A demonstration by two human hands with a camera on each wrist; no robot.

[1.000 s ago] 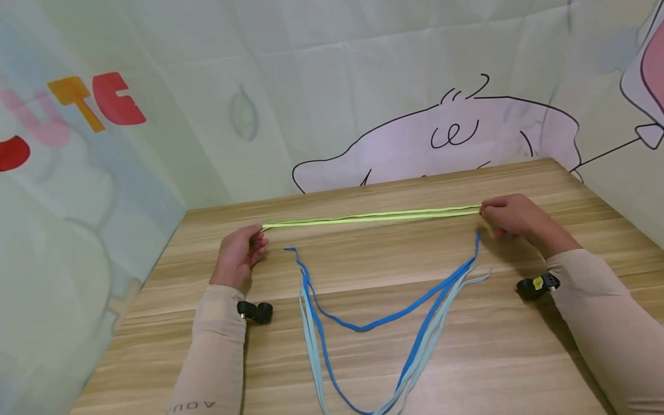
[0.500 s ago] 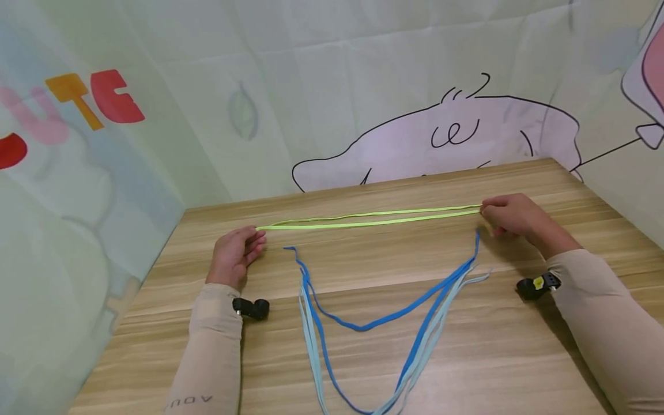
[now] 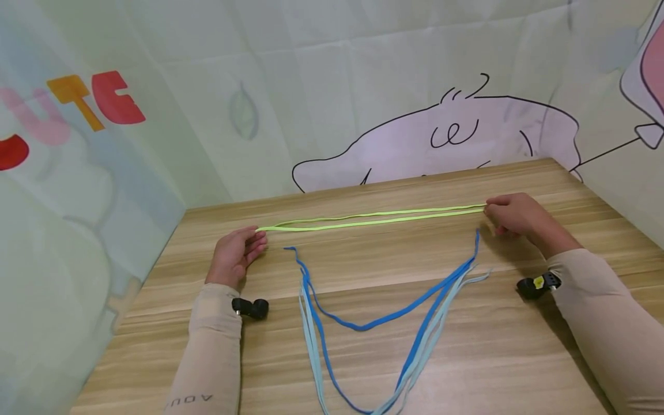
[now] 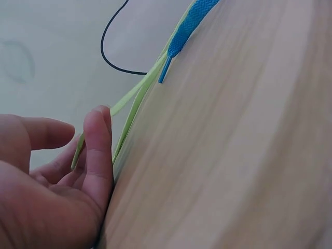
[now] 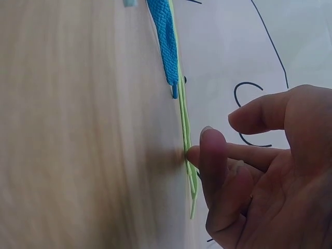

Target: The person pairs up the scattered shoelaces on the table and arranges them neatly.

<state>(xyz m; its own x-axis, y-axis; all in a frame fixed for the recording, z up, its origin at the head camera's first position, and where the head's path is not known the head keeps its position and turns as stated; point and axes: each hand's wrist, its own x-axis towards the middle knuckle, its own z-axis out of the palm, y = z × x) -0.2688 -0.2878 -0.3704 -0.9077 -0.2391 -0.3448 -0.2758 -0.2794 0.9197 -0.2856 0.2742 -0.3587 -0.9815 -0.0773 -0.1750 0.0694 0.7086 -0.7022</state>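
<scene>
Two strands of neon yellow-green shoelace (image 3: pixel 373 220) stretch across the far part of the table in the head view. At their left end is my left hand (image 3: pixel 234 253); in the left wrist view a lace end (image 4: pixel 78 150) passes among its fingers, with the thumb apart from them. My right hand (image 3: pixel 516 214) is at the other end. Its fingertips (image 5: pixel 193 154) touch or nearly touch the laces, and its thumb stands away. Nearer to me, blue shoelaces (image 3: pixel 363 328) and light blue shoelaces (image 3: pixel 313 351) lie in a U-shaped curve.
The wood-grain table (image 3: pixel 275 369) ends at a printed cloth backdrop (image 3: pixel 311 86) behind and at the sides. Black cameras (image 3: pixel 251 309) are strapped to both wrists.
My left hand has moved slightly left and the green strands have spread a little apart. The right hand has shifted slightly right. The blue laces have not moved.
</scene>
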